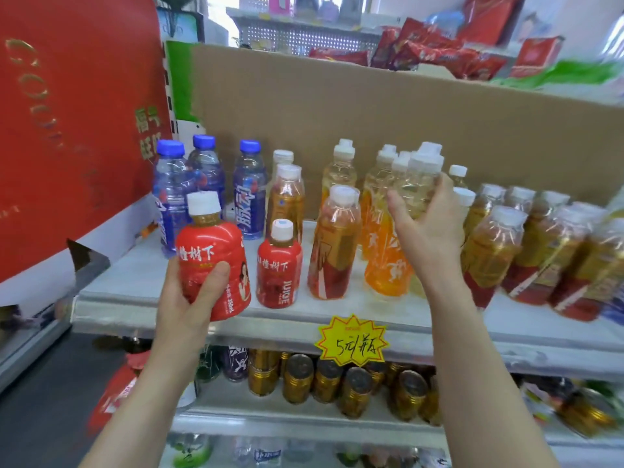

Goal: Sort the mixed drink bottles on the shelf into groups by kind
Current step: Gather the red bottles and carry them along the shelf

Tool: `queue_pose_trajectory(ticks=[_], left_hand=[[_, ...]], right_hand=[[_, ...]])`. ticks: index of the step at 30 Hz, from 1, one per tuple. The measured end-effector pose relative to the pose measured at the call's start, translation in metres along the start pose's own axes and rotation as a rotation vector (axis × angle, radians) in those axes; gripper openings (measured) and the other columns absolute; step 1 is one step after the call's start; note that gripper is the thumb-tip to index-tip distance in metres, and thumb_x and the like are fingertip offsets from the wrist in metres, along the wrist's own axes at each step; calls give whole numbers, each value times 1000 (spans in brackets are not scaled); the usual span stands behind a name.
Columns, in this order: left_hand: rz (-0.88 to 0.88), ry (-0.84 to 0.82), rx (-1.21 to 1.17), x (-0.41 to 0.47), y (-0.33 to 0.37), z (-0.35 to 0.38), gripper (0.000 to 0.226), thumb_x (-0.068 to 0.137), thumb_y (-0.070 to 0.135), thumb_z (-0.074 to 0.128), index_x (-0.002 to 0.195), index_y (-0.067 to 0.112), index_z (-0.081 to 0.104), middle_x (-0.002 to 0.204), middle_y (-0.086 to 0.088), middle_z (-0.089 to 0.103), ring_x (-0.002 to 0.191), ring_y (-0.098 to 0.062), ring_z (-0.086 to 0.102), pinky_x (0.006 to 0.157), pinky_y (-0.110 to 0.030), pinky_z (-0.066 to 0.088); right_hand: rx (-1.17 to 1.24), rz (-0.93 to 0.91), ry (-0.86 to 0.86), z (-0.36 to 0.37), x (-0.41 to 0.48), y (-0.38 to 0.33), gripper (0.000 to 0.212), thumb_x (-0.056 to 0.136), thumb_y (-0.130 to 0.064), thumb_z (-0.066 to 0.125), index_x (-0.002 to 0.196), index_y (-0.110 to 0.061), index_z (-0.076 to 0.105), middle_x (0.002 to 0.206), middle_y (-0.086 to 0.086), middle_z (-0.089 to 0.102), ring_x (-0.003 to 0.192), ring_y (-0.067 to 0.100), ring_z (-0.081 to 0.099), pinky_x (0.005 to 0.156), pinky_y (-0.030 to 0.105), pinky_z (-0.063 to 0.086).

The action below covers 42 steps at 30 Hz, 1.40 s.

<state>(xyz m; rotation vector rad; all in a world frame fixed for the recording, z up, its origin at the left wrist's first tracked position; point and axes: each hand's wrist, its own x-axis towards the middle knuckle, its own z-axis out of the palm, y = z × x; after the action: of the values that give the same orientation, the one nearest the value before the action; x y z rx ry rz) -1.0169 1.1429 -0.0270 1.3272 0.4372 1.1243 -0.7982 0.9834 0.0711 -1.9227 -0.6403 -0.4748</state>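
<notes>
My left hand (189, 292) grips a squat red juice bottle (216, 251) with a white cap, held at the front left edge of the shelf (287, 322). A second red juice bottle (279, 265) stands on the shelf just to its right. My right hand (427, 228) is wrapped around the upper part of an orange-labelled sports bottle (388, 265) with pale yellow drink and a white cap. Three blue-capped bottles (250, 190) stand at the back left. Amber tea bottles (334, 244) stand mid-shelf, and several more (526, 248) crowd the right side.
A brown cardboard sheet (405, 123) backs the shelf. A large red box (74, 123) blocks the left side. A yellow price tag (351, 341) hangs on the shelf edge. Gold cans (354, 383) fill the shelf below, red snack packs (439, 52) lie above.
</notes>
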Motion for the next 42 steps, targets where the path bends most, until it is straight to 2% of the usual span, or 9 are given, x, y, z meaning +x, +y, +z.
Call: queue_pose_trajectory(ticks=[10,13,17,20,23,27,34,39,42], left_hand=[[1,51,0,16,-14,13,61,60,58,74,116,44,57,115,9,69,103,-9,68,84,-28,52],[-12,52,16,16,-16,14,60,59,60,74,115,44,57,112,12,70,100,-5,69,83,-25,52],[-26,35,37,16,-20,12,55,60,61,73,112,47,59,112,15,71,103,-5,68,84,-27,51],[-27,28,42,16,-21,7,56,61,61,73,112,43,60,111,13,72,102,-6,69,84,-26,51],[-30,32,30,13,-21,-2,55,61,58,74,111,38,62,108,12,73,101,-8,70,87,-31,54],[-51,17,3,10,-21,-17,55,66,54,75,116,34,62,116,4,72,110,-18,68,100,-47,51],[-135,-58,-39,4,-21,-22,63,62,63,79,115,32,64,113,5,73,108,-16,68,102,-46,49],[-200,-146,-68,-12,-23,1,83,48,76,80,116,30,64,106,4,75,98,-14,71,90,-41,52],[-243,-185,-107,-30,-24,30,80,53,72,81,115,25,64,99,2,77,90,-14,73,77,-34,58]], right_hand=[[2,-3,-68,47,29,40,78,97,-40,62,157,-9,24,156,10,36,146,23,31,112,25,24],[-52,-42,-3,47,22,39,76,99,-40,58,158,-9,20,157,15,28,146,29,28,119,34,23],[-45,-362,338,47,-23,19,47,97,-24,61,138,-4,48,133,15,52,123,28,48,106,37,40],[6,-528,118,70,-70,4,29,97,-23,59,120,-6,63,110,8,64,101,18,53,89,26,42],[-101,-407,-223,100,-94,2,52,99,-43,52,141,-13,51,125,3,65,111,20,59,92,30,47],[-16,-177,-415,117,-108,-2,73,98,-45,57,156,-20,21,140,9,57,122,27,57,100,38,44],[272,9,-380,96,-118,-12,67,95,-43,65,149,-30,28,138,-2,56,120,16,59,104,40,50],[590,122,-334,29,-121,3,57,93,-46,65,143,-33,39,126,-13,60,111,-1,62,95,25,53],[837,319,-289,-1,-117,34,53,91,-43,67,138,-27,49,130,0,64,119,15,64,102,46,53]])
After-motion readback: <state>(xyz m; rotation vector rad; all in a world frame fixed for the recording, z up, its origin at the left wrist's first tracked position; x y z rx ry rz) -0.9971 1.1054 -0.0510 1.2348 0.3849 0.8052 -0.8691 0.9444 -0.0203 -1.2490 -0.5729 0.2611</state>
